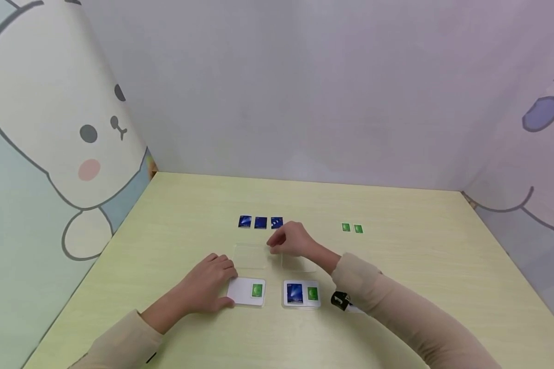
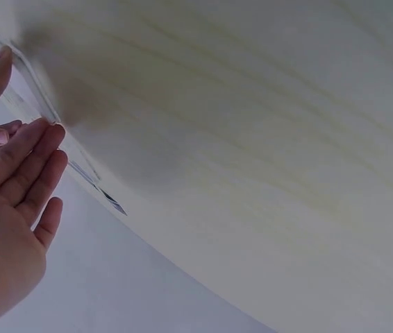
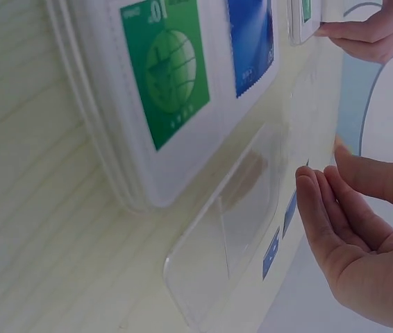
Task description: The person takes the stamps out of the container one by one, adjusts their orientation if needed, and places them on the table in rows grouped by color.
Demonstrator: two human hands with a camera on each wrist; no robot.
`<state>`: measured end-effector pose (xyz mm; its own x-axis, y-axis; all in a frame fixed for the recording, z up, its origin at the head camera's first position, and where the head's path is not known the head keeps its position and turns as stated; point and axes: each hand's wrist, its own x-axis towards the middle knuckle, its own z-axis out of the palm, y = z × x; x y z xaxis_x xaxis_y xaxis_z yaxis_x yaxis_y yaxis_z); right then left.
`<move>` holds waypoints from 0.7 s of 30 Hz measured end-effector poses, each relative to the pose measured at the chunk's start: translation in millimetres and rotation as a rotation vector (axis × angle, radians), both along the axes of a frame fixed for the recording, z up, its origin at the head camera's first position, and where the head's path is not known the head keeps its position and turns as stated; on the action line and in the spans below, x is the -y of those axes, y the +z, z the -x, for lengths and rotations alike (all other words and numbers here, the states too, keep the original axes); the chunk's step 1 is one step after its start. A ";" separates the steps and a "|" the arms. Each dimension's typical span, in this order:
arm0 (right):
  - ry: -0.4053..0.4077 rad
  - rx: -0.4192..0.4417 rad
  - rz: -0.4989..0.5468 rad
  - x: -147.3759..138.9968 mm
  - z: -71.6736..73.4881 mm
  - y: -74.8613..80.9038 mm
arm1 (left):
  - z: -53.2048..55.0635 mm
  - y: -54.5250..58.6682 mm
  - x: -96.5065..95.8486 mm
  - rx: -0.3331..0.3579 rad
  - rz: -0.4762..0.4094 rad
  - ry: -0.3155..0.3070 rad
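Steadying the clear plastic case (image 1: 238, 291) with its white card and lone green stamp (image 1: 257, 290) seems best done as the left hand (image 1: 211, 284) has it, thumb and fingertips gripping the left side so the blank half stays uncovered; it sits nearer the left edge of the pale wood-grain surface (image 1: 194, 210) than the right. The right hand (image 1: 293, 240) hovers near the rightmost of three blue square paper stamps (image 1: 260, 223) lying toward the far edge, its fingers pressed together, thumb apart, nothing visible between them. Such thin paper would probably lift most safely with a light pinch at the rim, clear of the two transparent plastic plates (image 1: 250, 256). Only the head view shows the two loose green stamps (image 1: 345, 227) over toward the right edge. The right wrist view alone brings out the globe design and layered rim of the filled case (image 3: 148, 177), while the left wrist view shows the left palm but renders the distant stamps too thin to read.
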<state>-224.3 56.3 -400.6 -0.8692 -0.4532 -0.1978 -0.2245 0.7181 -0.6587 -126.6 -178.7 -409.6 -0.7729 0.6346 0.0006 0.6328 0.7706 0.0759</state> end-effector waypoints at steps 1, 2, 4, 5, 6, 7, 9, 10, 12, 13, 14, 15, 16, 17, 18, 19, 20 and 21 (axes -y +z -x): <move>0.002 0.004 0.001 -0.5 -0.8 -0.1 | 0.0 -0.2 0.1 0.000 -0.001 0.000; 0.005 0.008 0.004 -0.8 -1.7 -0.1 | 0.0 -0.3 0.1 0.001 -0.001 0.001; 0.007 0.017 0.009 -1.2 -3.8 0.2 | 0.0 -0.4 0.1 0.003 -0.001 0.004; 0.009 0.021 0.012 -1.3 -4.8 0.4 | 0.0 -0.5 0.1 0.004 -0.001 0.005; 0.008 0.024 0.013 -1.3 -5.9 0.5 | 0.0 -0.6 0.1 0.006 -0.001 0.007; 0.006 0.030 0.016 -1.3 -7.2 0.7 | 0.0 -0.6 0.1 0.006 0.000 0.007; 0.008 0.036 0.024 -1.5 -9.8 1.4 | -0.1 -0.5 0.0 0.007 0.001 0.009; 0.010 0.037 0.026 -1.7 -11.0 1.7 | -0.1 -0.5 -0.1 0.006 0.002 0.009; 0.016 0.038 0.032 -2.0 -13.2 2.2 | -0.2 -0.4 -0.1 0.005 0.004 0.009; 0.019 0.039 0.035 -2.2 -14.1 2.3 | -0.2 -0.3 -0.1 0.005 0.004 0.010; 0.021 0.038 0.038 -2.5 -14.8 2.4 | -0.3 -0.2 -0.1 0.004 0.004 0.010; 0.023 0.039 0.040 -2.8 -15.5 2.5 | -0.3 0.0 -0.2 0.004 0.005 0.010; 0.024 0.042 0.042 -3.1 -16.0 2.4 | -0.4 0.1 -0.3 0.004 0.005 0.011; 0.025 0.044 0.045 -3.4 -16.5 2.2 | -0.5 0.2 -0.3 0.005 0.005 0.012; 0.024 0.047 0.048 -3.7 -16.8 2.0 | -0.5 0.4 -0.4 0.006 0.004 0.013; 0.024 0.050 0.050 -3.9 -17.1 1.5 | -0.6 0.6 -0.5 0.008 0.004 0.014; 0.025 0.052 0.051 -4.1 -17.4 0.9 | -0.6 0.7 -0.5 0.010 0.005 0.015; 0.027 0.055 0.054 -4.3 -17.6 0.1 | -0.6 0.8 -0.6 0.013 0.006 0.017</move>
<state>-206.7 60.7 -400.5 -0.8451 -0.4874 -0.2197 -0.2055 0.6755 -0.7081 -126.0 -178.0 -408.7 -0.7834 0.6214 -0.0133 0.6187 0.7817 0.0788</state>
